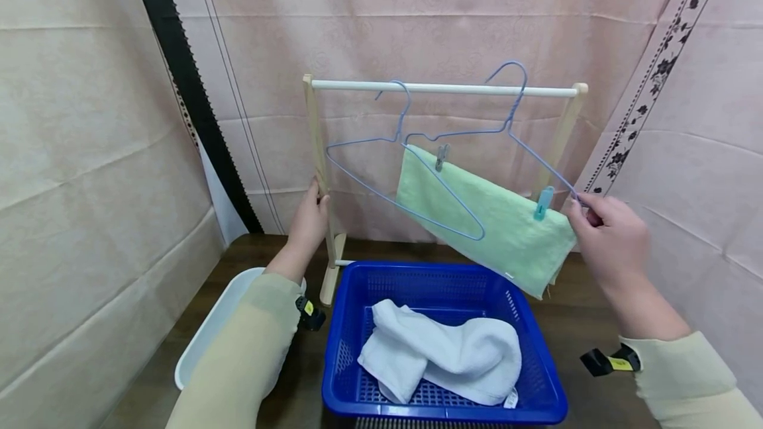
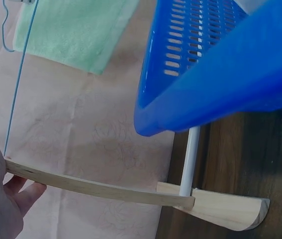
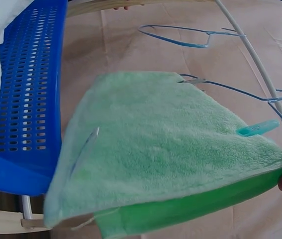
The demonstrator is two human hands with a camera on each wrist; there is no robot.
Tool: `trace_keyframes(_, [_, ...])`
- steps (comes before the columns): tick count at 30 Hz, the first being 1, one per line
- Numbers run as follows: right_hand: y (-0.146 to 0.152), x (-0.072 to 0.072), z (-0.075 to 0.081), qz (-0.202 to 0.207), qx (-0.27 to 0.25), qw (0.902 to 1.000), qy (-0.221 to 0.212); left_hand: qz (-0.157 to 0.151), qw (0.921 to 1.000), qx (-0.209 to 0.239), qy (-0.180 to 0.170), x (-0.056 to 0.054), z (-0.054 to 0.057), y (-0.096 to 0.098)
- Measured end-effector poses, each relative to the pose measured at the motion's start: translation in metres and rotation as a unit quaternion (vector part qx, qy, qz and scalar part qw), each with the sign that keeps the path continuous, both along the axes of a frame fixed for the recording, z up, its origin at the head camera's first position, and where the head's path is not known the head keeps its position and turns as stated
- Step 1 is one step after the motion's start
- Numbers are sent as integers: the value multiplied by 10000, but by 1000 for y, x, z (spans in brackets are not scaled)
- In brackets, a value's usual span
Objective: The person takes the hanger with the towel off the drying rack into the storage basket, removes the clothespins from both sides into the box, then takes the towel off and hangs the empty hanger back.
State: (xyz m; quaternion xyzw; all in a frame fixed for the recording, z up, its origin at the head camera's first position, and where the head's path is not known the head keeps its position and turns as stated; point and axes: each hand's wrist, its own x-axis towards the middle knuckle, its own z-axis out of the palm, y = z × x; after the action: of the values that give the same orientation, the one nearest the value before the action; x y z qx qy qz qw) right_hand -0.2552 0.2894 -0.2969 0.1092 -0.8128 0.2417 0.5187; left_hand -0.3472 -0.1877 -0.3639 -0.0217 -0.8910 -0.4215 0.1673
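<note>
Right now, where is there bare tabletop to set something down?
The broadest bare patch of brown table is between the blue basket and the right sleeve. A thin strip lies between basket and white tray. It's crowded at the basket's back-left corner, by the rack's foot, and inside, where the white towel lies.

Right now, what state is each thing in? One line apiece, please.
Green towel: clipped up, hanging aslant
Gray clip: clamped on the towel
Teal clip: clamped on the towel
Towel hanger: tilted, one end held
Rack: standing upright
Other hanger: bare, hooked on the rack
Blue basket: upright, open-topped
White cloth: crumpled in the basket
White tray: partly hidden
Left hand: gripping the rack
Right hand: gripping the towel hanger
</note>
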Motion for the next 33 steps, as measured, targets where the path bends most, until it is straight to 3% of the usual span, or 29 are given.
trace_keyframes(8, [11,11,-2,-130,-83,9998,132,13,9984,543,161,5,-6,-3])
trace_keyframes(15, [20,29,0,-224,5,9997,112,95,9986,474,224,11,-16,-7])
trace_keyframes(25, [44,55,-9,-564,13,9981,243,105,9982,397,432,15,-21,-5])
trace_keyframes(33, [60,74,-19,-626,-133,9972,386,77,9988,437,221,19,-24,-4])
